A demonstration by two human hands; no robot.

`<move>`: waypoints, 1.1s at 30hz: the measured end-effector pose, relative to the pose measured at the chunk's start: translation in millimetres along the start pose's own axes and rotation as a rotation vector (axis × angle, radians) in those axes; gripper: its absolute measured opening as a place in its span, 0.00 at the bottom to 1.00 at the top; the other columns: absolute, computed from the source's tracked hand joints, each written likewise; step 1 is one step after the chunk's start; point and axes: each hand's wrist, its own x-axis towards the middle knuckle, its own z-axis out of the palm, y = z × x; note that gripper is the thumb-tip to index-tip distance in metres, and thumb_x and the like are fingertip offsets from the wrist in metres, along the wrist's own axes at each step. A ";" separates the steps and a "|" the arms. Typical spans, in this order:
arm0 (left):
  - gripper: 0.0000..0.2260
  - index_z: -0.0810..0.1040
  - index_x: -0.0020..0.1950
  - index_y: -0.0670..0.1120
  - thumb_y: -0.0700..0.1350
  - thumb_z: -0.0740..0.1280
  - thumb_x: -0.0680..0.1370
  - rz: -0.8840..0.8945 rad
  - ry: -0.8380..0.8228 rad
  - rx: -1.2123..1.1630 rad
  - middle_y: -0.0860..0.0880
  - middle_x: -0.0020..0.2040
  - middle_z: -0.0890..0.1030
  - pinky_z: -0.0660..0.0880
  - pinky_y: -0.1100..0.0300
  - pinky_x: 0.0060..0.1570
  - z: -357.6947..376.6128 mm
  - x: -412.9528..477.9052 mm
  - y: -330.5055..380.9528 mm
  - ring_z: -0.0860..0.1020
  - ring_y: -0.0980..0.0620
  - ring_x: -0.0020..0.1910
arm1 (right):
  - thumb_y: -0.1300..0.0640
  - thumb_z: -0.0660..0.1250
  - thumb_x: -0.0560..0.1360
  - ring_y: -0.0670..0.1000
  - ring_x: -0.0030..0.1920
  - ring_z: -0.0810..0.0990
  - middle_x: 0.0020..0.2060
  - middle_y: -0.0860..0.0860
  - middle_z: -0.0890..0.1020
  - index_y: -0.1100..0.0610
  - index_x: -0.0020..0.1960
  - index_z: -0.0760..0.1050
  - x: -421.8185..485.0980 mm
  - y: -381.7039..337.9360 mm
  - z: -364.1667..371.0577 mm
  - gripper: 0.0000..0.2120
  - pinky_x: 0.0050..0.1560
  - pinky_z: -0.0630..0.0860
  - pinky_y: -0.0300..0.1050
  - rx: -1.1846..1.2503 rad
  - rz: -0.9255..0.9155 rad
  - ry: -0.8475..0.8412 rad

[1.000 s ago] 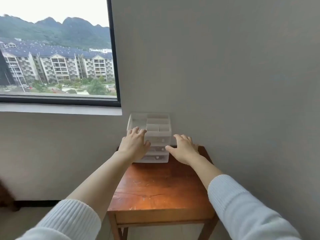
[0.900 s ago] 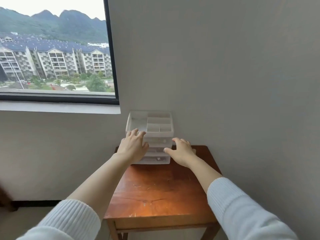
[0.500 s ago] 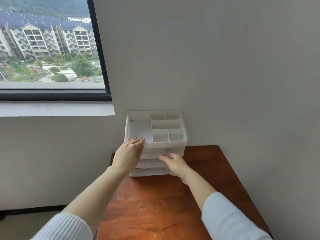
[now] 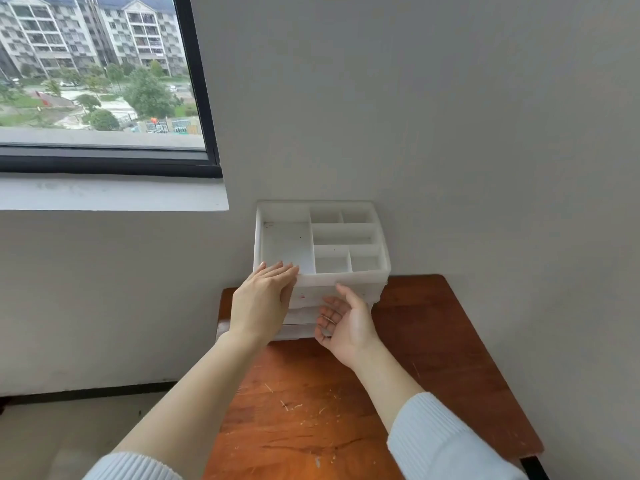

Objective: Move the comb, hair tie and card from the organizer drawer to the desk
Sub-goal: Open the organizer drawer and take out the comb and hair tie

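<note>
My left hand (image 4: 261, 301) lies flat on the organizer (image 4: 320, 251), right grip (image 4: 344, 320) wide below; a hard drawer tug could drag it off the worktop (image 4: 433, 341).

this looks like a room in a home, high up. a small wooden desk (image 4: 433, 344) sits in a corner with plain grey walls (image 4: 450, 116), and the window (image 4: 100, 74) shows tall flats and trees.

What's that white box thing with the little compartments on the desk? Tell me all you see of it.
The organizer looks like white plastic, with an open top tray split into one large and five smaller sections, all empty, and closed drawers stacked below. It stands upright at the wooden desk's back against the wall. The left hand rests on its front-left corner; the right hand cups at the drawer fronts.
</note>
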 end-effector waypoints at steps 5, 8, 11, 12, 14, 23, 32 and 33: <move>0.13 0.80 0.60 0.48 0.47 0.62 0.80 -0.020 -0.049 -0.028 0.50 0.61 0.82 0.65 0.58 0.69 0.1 -1.0 0.3 0.76 0.53 0.65 | 0.42 0.67 0.71 0.51 0.38 0.74 0.37 0.53 0.76 0.59 0.49 0.77 -14.9 4.5 -12.5 0.20 0.37 0.71 0.44 -0.135 0.043 0.078; 0.14 0.80 0.61 0.48 0.48 0.60 0.80 -0.012 -0.069 -0.034 0.50 0.62 0.81 0.65 0.57 0.70 0.1 0.2 -0.7 0.75 0.53 0.66 | 0.45 0.67 0.71 0.50 0.35 0.74 0.35 0.53 0.76 0.60 0.50 0.79 -30.3 10.0 -22.5 0.19 0.35 0.72 0.43 -0.176 0.073 0.095; 0.14 0.79 0.62 0.47 0.48 0.60 0.80 0.003 -0.083 -0.045 0.49 0.62 0.80 0.65 0.55 0.70 -0.1 0.1 -0.9 0.75 0.51 0.66 | 0.46 0.67 0.72 0.50 0.35 0.74 0.34 0.53 0.77 0.61 0.49 0.80 -47.3 18.3 -33.4 0.18 0.34 0.73 0.42 -0.209 0.111 0.081; 0.14 0.79 0.62 0.47 0.48 0.60 0.80 0.007 -0.087 -0.051 0.48 0.63 0.80 0.64 0.55 0.70 -0.3 0.1 -1.7 0.75 0.51 0.66 | 0.46 0.67 0.72 0.50 0.35 0.75 0.34 0.53 0.77 0.61 0.49 0.81 -51.9 20.4 -36.4 0.18 0.33 0.73 0.42 -0.215 0.121 0.075; 0.15 0.77 0.64 0.48 0.47 0.60 0.80 0.010 -0.102 -0.065 0.49 0.64 0.79 0.62 0.56 0.70 -0.8 0.4 -4.2 0.73 0.51 0.67 | 0.47 0.67 0.72 0.49 0.35 0.75 0.34 0.53 0.78 0.62 0.50 0.81 -59.5 23.7 -40.3 0.18 0.33 0.74 0.41 -0.224 0.136 0.069; 0.26 0.62 0.74 0.53 0.47 0.64 0.76 0.056 -0.272 -0.018 0.51 0.76 0.63 0.48 0.52 0.76 -4.1 -8.8 -2.1 0.55 0.50 0.77 | 0.46 0.64 0.75 0.51 0.37 0.78 0.37 0.54 0.81 0.64 0.55 0.79 -81.0 18.8 -50.0 0.21 0.39 0.77 0.44 -0.409 0.147 0.009; 0.13 0.84 0.52 0.46 0.38 0.73 0.69 0.099 -0.106 0.035 0.48 0.49 0.85 0.78 0.49 0.55 -13.3 -53.6 15.8 0.81 0.45 0.49 | 0.53 0.67 0.74 0.46 0.46 0.80 0.46 0.47 0.82 0.53 0.53 0.80 -72.7 -31.6 -16.2 0.09 0.43 0.76 0.37 -1.306 -0.544 -0.082; 0.14 0.83 0.54 0.46 0.38 0.73 0.69 0.078 -0.136 0.054 0.48 0.51 0.84 0.75 0.50 0.59 -10.2 -55.2 19.1 0.80 0.45 0.52 | 0.52 0.67 0.74 0.49 0.50 0.79 0.50 0.48 0.81 0.54 0.56 0.79 -62.9 -30.6 -9.7 0.12 0.48 0.77 0.41 -1.430 -0.626 -0.044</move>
